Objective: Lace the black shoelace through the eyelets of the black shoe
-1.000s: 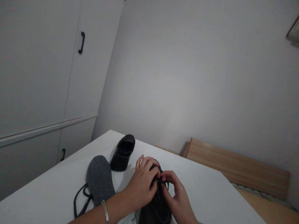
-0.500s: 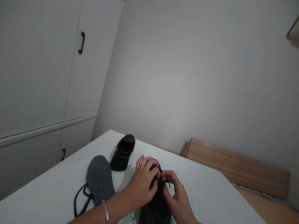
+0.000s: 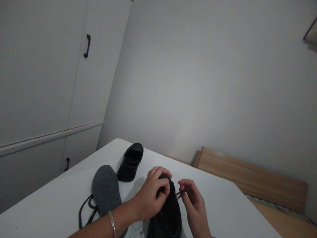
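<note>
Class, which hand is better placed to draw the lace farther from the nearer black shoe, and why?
Probably the right hand: the lace runs sideways to its fingertips, beyond the black shoe, while the left hand rests against the shoe.

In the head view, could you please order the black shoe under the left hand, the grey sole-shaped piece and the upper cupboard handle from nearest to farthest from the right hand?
1. Black shoe: just left of the right hand, under the left hand.
2. Grey sole-shaped piece: farther left on the table.
3. Upper cupboard handle: high, in the upper left.
</note>
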Action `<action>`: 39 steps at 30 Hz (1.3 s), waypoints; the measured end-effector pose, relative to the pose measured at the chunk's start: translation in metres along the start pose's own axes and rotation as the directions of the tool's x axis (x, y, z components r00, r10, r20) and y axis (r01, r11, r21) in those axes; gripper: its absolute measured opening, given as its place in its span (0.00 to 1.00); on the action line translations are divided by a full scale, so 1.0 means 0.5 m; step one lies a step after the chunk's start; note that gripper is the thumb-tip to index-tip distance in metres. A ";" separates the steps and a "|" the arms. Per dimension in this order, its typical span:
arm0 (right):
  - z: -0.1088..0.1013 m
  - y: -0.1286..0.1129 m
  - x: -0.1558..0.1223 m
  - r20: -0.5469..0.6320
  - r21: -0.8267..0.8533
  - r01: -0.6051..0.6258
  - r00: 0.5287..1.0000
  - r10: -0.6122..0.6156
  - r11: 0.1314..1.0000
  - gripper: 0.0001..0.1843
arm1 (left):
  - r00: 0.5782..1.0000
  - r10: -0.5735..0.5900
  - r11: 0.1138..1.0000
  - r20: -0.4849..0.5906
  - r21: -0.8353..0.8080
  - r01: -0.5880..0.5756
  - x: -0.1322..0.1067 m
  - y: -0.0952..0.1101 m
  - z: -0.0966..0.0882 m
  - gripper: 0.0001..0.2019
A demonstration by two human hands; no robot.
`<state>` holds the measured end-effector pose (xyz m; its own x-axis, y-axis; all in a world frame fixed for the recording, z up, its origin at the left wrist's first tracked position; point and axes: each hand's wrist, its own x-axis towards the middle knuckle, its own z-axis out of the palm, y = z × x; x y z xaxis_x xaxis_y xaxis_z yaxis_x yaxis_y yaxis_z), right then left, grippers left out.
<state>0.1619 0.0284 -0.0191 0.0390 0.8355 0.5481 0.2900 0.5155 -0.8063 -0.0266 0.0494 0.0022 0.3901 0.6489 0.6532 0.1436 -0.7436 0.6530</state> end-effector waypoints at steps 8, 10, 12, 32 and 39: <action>-0.009 -0.004 0.007 -0.161 0.283 -0.014 0.985 0.062 0.959 0.16 | 0.994 -0.087 0.996 -0.063 0.031 0.089 0.000 -0.007 0.002 0.13; -0.011 -0.006 0.011 -0.138 0.348 -0.022 0.988 0.074 0.937 0.20 | 0.991 -0.128 0.989 -0.027 0.070 0.129 -0.001 -0.004 0.001 0.14; -0.012 -0.006 0.014 -0.106 0.378 -0.067 0.988 0.115 0.923 0.22 | 0.984 -0.176 0.980 0.007 0.094 0.175 0.000 -0.001 0.001 0.15; -0.019 0.023 0.021 0.028 0.061 -0.237 0.972 0.235 0.970 0.18 | 0.957 -0.289 0.951 0.016 0.117 0.285 -0.001 -0.013 0.011 0.17; 0.005 0.039 0.005 0.048 -0.061 -0.219 0.974 0.222 0.974 0.24 | 0.940 -0.341 0.938 0.034 0.073 0.338 -0.002 -0.017 0.016 0.18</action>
<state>0.1653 0.0411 -0.0341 0.0567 0.9374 0.3437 0.3322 0.3070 -0.8918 -0.0210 0.0539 -0.0068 0.3485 0.8576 0.3782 0.3325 -0.4903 0.8056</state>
